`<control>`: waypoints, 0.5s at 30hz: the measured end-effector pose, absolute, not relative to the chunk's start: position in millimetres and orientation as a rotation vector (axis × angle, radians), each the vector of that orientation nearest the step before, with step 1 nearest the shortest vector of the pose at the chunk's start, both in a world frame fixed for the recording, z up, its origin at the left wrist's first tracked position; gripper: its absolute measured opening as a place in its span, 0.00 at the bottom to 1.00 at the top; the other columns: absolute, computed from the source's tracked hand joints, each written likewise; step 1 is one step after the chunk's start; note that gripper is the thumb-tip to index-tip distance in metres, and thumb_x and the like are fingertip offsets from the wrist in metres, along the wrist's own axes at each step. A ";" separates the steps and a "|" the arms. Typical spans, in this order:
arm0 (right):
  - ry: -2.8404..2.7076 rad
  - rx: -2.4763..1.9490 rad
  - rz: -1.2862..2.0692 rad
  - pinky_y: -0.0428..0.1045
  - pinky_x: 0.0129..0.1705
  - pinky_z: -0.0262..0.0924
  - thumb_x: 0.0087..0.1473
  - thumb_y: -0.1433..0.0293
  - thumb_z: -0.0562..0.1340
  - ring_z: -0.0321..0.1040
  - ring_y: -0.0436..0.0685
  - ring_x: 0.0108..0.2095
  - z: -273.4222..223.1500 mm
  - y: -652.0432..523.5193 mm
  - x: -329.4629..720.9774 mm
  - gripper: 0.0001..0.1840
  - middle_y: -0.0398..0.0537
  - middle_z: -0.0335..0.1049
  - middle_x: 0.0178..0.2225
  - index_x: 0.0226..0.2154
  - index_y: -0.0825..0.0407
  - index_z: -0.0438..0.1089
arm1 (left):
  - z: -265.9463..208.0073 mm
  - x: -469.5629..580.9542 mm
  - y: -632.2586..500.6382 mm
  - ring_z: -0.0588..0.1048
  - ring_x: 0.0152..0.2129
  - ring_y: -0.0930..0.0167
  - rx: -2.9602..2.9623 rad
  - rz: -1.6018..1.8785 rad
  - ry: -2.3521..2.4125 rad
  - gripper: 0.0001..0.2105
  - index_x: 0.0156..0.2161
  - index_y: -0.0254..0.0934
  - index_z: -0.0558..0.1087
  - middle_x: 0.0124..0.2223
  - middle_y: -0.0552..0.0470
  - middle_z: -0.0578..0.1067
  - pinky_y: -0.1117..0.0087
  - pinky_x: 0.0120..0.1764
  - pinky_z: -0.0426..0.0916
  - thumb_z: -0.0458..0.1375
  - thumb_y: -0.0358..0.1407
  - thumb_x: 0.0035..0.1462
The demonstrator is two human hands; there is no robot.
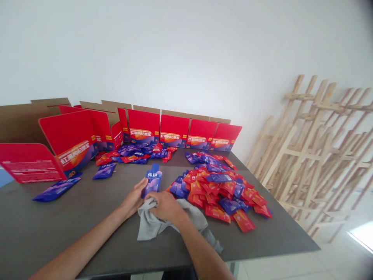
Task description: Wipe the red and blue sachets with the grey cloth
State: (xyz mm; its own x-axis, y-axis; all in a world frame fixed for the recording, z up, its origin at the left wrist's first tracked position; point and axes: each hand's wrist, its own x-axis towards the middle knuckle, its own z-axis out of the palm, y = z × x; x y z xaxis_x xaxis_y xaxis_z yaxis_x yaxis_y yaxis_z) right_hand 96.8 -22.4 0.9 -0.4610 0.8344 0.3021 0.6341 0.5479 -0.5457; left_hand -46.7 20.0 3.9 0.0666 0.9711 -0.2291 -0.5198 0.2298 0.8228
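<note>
A purple pouch [153,179] with white lettering stands upright in my left hand [135,198], whose fingers close on its left edge. Bunched in my right hand [165,206] is a grey cloth [149,227], pressed near the pouch's lower end. The cloth trails over the table to the right, under my forearm. Just right of my hands lies a heap of red and purple pouches [215,186]. Two more purple pouches, one flat [105,171] and one nearer the left [58,189], rest apart on the table.
Open red cartons [175,130] line the back of the dark table [96,217], with a larger-looking open carton [70,144] at the left. Another pile of pouches [134,152] lies before them. Wooden easels [309,155] lean at the wall on the right, beyond the table's edge.
</note>
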 end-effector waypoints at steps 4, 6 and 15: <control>-2.231 -1.209 0.497 0.45 0.43 0.62 0.49 0.72 0.62 0.74 0.55 0.40 3.0 -22.3 96.7 0.16 0.39 0.77 0.37 0.42 0.42 0.73 | 4.4 -38.9 49.8 0.75 0.20 0.75 0.579 1.312 1.037 0.06 0.41 0.35 0.75 0.28 0.54 0.78 0.75 0.29 0.72 0.59 0.28 0.58; -2.229 -1.218 0.501 0.46 0.44 0.61 0.49 0.73 0.62 0.74 0.55 0.41 4.8 -22.8 96.5 0.16 0.39 0.77 0.37 0.41 0.42 0.73 | 5.6 -29.6 69.5 0.72 0.17 0.76 0.594 1.280 1.051 0.05 0.40 0.34 0.75 0.24 0.55 0.75 0.75 0.26 0.70 0.58 0.27 0.58; -2.253 -1.238 0.439 0.48 0.44 0.64 0.48 0.71 0.63 0.75 0.58 0.41 -1.9 -19.4 96.0 0.16 0.46 0.78 0.38 0.42 0.46 0.74 | 25.6 62.4 126.5 0.76 0.27 0.73 0.892 1.091 0.892 0.10 0.41 0.31 0.74 0.32 0.48 0.78 0.69 0.37 0.72 0.63 0.23 0.52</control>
